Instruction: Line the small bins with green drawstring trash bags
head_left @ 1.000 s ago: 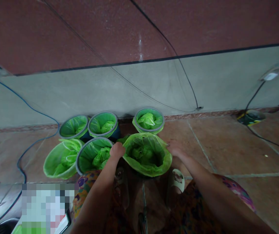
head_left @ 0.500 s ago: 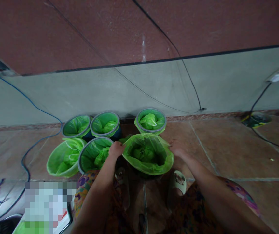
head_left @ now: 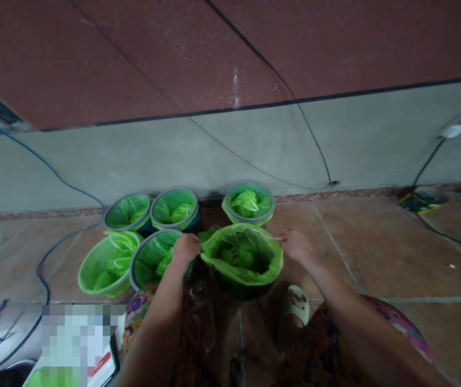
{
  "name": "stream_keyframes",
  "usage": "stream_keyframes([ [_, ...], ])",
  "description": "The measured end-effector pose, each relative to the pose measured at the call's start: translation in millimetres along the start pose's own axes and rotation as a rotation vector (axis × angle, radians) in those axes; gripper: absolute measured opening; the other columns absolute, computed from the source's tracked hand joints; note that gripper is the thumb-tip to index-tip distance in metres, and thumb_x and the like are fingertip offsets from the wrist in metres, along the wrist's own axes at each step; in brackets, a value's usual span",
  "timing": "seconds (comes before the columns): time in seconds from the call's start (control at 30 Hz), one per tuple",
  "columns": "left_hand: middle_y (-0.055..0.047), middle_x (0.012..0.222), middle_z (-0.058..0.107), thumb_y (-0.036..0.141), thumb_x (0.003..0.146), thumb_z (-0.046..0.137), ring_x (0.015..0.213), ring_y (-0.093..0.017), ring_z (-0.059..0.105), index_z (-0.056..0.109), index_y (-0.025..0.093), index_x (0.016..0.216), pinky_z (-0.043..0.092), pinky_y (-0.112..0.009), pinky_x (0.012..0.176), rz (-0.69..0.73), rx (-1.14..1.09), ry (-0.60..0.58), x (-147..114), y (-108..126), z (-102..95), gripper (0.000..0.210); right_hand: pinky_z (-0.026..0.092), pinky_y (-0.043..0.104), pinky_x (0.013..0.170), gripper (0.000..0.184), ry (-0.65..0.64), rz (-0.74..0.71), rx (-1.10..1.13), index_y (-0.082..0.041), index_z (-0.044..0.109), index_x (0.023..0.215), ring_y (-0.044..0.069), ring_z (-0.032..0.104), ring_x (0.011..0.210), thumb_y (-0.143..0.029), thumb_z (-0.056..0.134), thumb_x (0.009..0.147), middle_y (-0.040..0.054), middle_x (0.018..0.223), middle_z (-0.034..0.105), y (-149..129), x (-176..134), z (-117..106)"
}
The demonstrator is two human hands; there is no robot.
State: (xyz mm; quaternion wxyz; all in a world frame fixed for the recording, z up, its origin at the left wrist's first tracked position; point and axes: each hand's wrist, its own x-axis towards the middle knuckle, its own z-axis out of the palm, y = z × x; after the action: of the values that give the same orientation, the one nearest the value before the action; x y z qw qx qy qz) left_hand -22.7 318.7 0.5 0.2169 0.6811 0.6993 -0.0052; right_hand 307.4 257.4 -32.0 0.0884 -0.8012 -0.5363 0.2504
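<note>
A dark bin lined with a green trash bag [head_left: 243, 275] stands on the floor between my feet, the bag's rim folded over the bin's top and more green plastic bunched inside. At the bag's left edge, my left hand [head_left: 187, 248] is closed in a pinch on its drawstring, in front of a neighbouring lined bin [head_left: 143, 263]. On the other side, my right hand [head_left: 296, 245] pinches the drawstring too; a short length of pale string [head_left: 277, 238] shows between hand and bag. Both strings are pulled outward, and the bag's mouth gathers slightly.
Several other bins with green liners, such as the back one [head_left: 250, 217] and the left one [head_left: 93, 269], stand by the wall. A blue cable [head_left: 69, 228] crosses the floor at left. A black-and-yellow object [head_left: 424, 199] lies at right. My slippers [head_left: 298, 303] flank the bin.
My hands have moved a little apart and away from the bag's rim, drawing the strings out. The bag's mouth has become slightly narrower.
</note>
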Motion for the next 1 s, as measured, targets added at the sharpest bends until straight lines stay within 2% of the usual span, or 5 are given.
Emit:
stream_keyframes([
  [0.17, -0.006, 0.086, 0.073, 0.024, 0.081, 0.056, 0.082, -0.016, 0.067, 0.065, 0.014, 0.109, 0.051, -0.028, 0.082, 0.256, -0.777, 0.134, -9.4, 31.1, -11.4, 0.031, 0.048, 0.030, 0.084, 0.032, 0.093, -0.209, 0.718, -0.017, 0.065, 0.108, 0.018, 0.065, 0.087, -0.023, 0.059, 0.077, 0.0059, 0.091, 0.072, -17.0, -9.4, -16.5],
  [0.33, -0.005, 0.087, 0.073, 0.031, 0.078, 0.067, 0.085, -0.017, 0.065, 0.066, 0.015, 0.109, 0.046, -0.031, 0.086, 0.614, -1.255, -0.043, -28.2, 68.4, -14.5, 0.035, 0.045, 0.031, 0.084, 0.039, -0.103, -0.453, 1.237, -0.023, 0.063, 0.111, 0.016, 0.063, 0.086, -0.034, 0.069, 0.074, 0.0016, 0.086, 0.069, -43.6, -32.9, -40.7],
  [0.57, -0.006, 0.097, 0.071, 0.033, 0.083, 0.062, 0.090, -0.018, 0.063, 0.061, 0.017, 0.121, 0.045, -0.031, 0.087, 0.707, -1.232, -0.165, -32.0, 97.5, 4.8, 0.041, 0.040, 0.024, 0.058, 0.048, -0.428, -0.433, 1.091, -0.022, 0.057, 0.116, 0.011, 0.051, 0.061, -0.033, 0.072, 0.071, -0.0041, 0.068, 0.057, -71.6, -40.1, -7.8],
  [0.73, -0.007, 0.100, 0.070, 0.036, 0.087, 0.056, 0.086, -0.017, 0.064, 0.057, 0.016, 0.125, 0.050, -0.029, 0.079, 0.709, -1.155, -0.273, -30.0, 106.5, 20.3, 0.043, 0.030, 0.023, 0.044, 0.027, -0.394, -0.404, 0.978, -0.018, 0.058, 0.081, 0.008, 0.039, 0.047, -0.043, 0.067, 0.073, -0.0056, 0.055, 0.047, -83.8, -38.3, 17.8],
  [1.0, -0.005, 0.080, 0.069, 0.027, 0.085, 0.052, 0.072, -0.015, 0.064, 0.065, 0.013, 0.099, 0.051, -0.027, 0.072, 0.375, -1.057, 0.073, -2.5, 96.1, 38.3, 0.024, 0.025, 0.021, 0.042, 0.040, -0.363, -0.287, 1.084, -0.016, 0.061, 0.082, 0.005, 0.035, 0.042, -0.055, 0.062, 0.077, -0.0062, 0.052, 0.046, -79.9, -28.5, -3.3],
])
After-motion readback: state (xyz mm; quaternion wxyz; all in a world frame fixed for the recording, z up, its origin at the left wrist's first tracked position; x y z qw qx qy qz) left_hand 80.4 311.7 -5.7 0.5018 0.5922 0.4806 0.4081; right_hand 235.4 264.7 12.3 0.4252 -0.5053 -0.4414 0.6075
